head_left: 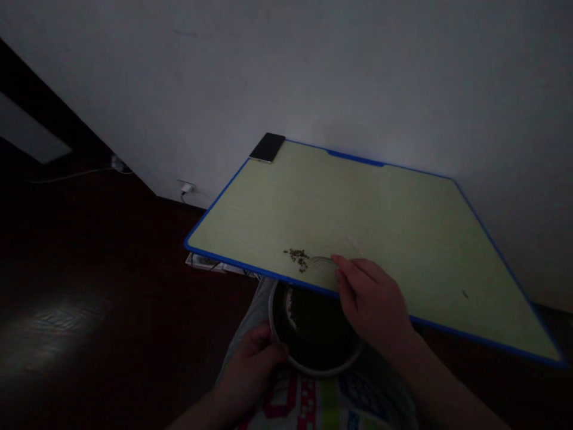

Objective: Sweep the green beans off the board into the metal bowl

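Note:
My right hand (pixel 369 295) is closed over the near edge of the table and pinches a thin, pale, curved-edged piece (pixel 323 261), too dim to name. Its far end lies beside a scatter of small brown grains (pixel 298 257) on the pale table top (pixel 358 209). Below the table's front edge, a round bowl (pixel 313 371) with a light rim and dark inside rests on my lap. My left hand (pixel 255 361) grips its rim on the left side. Whitish bits show inside at the bowl's left; the table edge and my right hand cover part of it.
A dark phone-like slab (pixel 267 147) lies on the table's far left corner. The blue-edged table stands against a pale wall (pixel 358 71). A plug sits in a wall socket (pixel 187 187) at the left. Items on a shelf (pixel 208 263) show under the table.

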Demonstrator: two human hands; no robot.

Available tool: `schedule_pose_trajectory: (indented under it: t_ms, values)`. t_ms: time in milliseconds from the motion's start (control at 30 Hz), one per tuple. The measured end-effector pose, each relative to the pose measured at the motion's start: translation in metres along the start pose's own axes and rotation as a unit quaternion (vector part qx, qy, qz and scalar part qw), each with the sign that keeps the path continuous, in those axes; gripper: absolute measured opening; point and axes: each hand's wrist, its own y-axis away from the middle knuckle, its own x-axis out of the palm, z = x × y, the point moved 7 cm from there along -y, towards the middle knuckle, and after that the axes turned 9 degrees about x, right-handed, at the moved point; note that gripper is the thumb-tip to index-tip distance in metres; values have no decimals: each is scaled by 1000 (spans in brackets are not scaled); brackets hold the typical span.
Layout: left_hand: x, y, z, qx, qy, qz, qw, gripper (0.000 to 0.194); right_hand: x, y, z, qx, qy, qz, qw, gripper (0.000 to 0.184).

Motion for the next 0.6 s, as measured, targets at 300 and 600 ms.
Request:
schedule_pose_trajectory:
  t_ms: [300,600]
  values:
    - [3,1,0,-17,33,2,999,10,-3,2,-10,19,-9,0,1000,27]
    - [5,0,-11,6,-1,3,1000,6,4,-2,3,10,-22,11,1000,30]
